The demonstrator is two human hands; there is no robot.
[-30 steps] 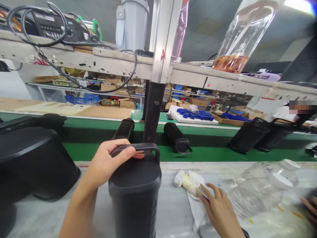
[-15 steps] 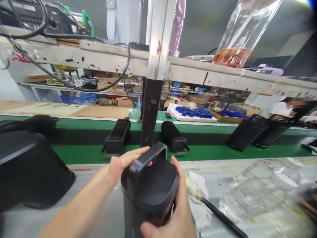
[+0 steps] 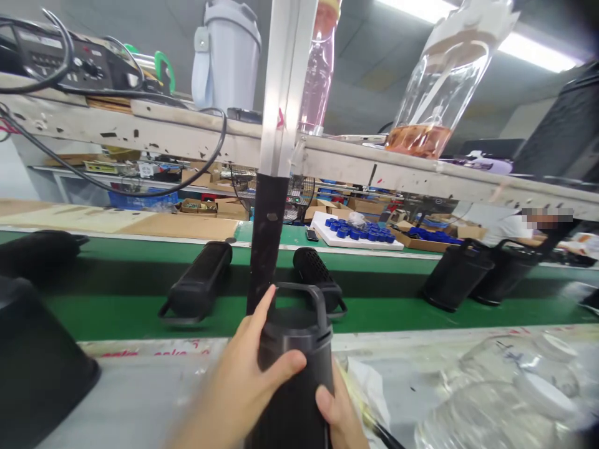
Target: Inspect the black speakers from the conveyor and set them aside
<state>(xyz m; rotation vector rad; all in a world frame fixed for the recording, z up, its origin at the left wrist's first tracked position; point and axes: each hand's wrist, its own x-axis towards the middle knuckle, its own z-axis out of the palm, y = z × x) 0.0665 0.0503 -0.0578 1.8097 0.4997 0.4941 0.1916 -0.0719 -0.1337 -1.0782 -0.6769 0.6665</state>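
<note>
Both my hands grip a tall black cylindrical speaker [image 3: 294,349] with a carry handle on top, held upright over the grey table edge. My left hand [image 3: 246,380] wraps its left side, thumb across the front. My right hand [image 3: 337,415] holds it lower on the right. On the green conveyor belt [image 3: 131,305] behind it lie two more black speakers [image 3: 199,288] [image 3: 314,277] on their sides.
A black post [image 3: 264,231] under a metal upright stands just behind the speaker. Black housing [image 3: 37,368] sits at left, clear plastic containers [image 3: 505,386] at right, a white cloth [image 3: 369,393] beside my right hand. Two upright speakers [image 3: 456,274] stand on the belt at right. A person sits far right.
My right hand left the cloth and joined my left on the speaker. The speaker has been lifted and moved forward toward the belt, its handle turned to face me.
</note>
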